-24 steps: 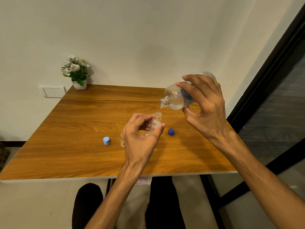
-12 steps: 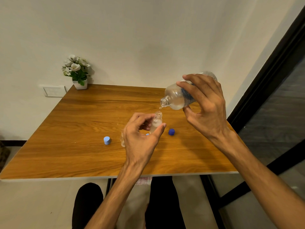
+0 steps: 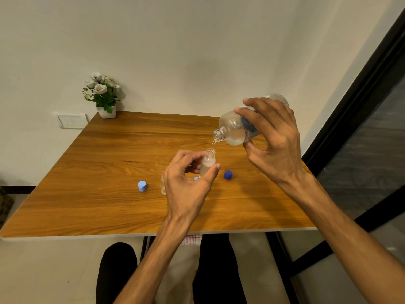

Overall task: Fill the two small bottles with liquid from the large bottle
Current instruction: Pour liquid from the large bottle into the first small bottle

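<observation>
Far left on my wooden bench (image 3: pixel 109 163), a small white pot of white flowers (image 3: pixel 103 97) sits in the back corner by the wall, with wide bare wood in front of it. Further along, a pale blue plastic cap (image 3: pixel 142 186) stands alone near the front half, well clear of the front edge. Just beside my left hand (image 3: pixel 186 189) a second small clear bottle (image 3: pixel 163 187) peeks out, mostly hidden. My left fingers (image 3: pixel 215 167) are clamped around the small clear plastic bottle (image 3: pixel 208 164), upright, open-mouthed, partly filled with pale liquid, at mid-bench. A thin stream falls into it from the large clear plastic bottle with a blue label (image 3: pixel 237 129), tipped mouth-down and left, right above. A dark blue round cap (image 3: pixel 228 175) lies just right of the small bottle. My right hand (image 3: pixel 274 141) wraps the large bottle from above, fingers closed tight on its body, wrist over the bench's right edge.
</observation>
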`<state>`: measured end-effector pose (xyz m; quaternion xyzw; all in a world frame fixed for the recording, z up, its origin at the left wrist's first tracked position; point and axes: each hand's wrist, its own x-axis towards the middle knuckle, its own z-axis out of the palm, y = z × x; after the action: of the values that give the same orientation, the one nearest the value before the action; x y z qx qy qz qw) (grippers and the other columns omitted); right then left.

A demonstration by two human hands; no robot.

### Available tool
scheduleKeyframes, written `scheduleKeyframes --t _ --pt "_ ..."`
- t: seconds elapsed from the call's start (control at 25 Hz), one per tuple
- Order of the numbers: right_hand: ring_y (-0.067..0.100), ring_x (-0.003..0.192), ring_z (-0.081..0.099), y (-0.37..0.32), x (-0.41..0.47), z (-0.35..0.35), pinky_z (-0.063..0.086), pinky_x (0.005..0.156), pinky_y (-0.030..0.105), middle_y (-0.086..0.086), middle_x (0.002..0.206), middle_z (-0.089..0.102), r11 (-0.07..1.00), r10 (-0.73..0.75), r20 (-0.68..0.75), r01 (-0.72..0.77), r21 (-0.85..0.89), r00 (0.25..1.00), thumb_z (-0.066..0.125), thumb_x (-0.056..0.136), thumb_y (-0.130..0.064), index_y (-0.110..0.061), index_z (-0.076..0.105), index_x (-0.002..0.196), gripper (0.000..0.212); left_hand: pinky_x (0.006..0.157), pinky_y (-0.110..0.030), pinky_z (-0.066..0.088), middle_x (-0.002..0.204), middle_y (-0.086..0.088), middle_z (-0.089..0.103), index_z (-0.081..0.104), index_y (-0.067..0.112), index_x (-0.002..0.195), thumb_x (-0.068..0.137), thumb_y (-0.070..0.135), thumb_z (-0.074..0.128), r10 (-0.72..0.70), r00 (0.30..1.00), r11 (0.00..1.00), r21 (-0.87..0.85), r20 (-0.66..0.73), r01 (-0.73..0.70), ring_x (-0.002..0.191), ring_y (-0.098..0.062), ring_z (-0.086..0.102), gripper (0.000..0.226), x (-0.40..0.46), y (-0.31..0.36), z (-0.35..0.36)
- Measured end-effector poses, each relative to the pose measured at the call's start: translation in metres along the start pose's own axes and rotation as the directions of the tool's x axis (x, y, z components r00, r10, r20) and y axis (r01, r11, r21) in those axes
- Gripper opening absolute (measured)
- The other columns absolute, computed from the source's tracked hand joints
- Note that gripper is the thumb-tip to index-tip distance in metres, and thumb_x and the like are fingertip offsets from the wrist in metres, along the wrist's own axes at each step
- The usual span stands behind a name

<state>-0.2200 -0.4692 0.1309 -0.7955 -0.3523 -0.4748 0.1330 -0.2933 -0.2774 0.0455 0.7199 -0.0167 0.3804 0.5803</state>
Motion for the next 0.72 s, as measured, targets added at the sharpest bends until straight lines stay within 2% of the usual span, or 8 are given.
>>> scheduleKeyframes --t 0.16,0.44,0.72 --pt "0.034 0.135 0.057 -0.001 0.0 -0.001 0.037 0.116 0.038 0.014 0.141 0.066 1.0 0.002 0.001 -0.002 0.004 1.0 0.08 0.076 0.0 -0.007 0.068 0.136 0.062 0.068 -0.03 0.059 0.096 0.001 0.072 0.079 0.013 0.102 0.073 0.019 0.093 -0.012 1.0 1.0 -0.003 0.002 0.012 0.078 -0.009 0.065 0.032 0.0 0.001 0.0" --pt "0.037 0.134 0.059 -0.005 -0.005 -0.002 0.044 0.114 0.048 0.015 0.141 0.066 1.0 0.008 0.025 -0.009 0.016 1.0 0.08 0.074 0.001 -0.006 0.069 0.135 0.062 0.068 -0.034 0.06 0.096 0.002 0.072 0.08 0.015 0.102 0.073 0.02 0.093 -0.02 1.0 1.0 -0.009 0.0 0.02 0.078 -0.011 0.066 0.033 0.0 0.003 0.0" --pt "0.038 0.134 0.059 -0.008 -0.013 0.001 0.045 0.113 0.052 0.016 0.14 0.067 1.0 0.02 0.041 -0.02 0.019 0.999 0.082 0.075 0.002 -0.004 0.069 0.135 0.062 0.068 -0.03 0.059 0.097 0.001 0.072 0.08 0.012 0.104 0.074 0.02 0.093 -0.006 1.0 1.0 -0.002 0.015 0.006 0.08 -0.008 0.065 0.034 -0.001 0.003 0.0"
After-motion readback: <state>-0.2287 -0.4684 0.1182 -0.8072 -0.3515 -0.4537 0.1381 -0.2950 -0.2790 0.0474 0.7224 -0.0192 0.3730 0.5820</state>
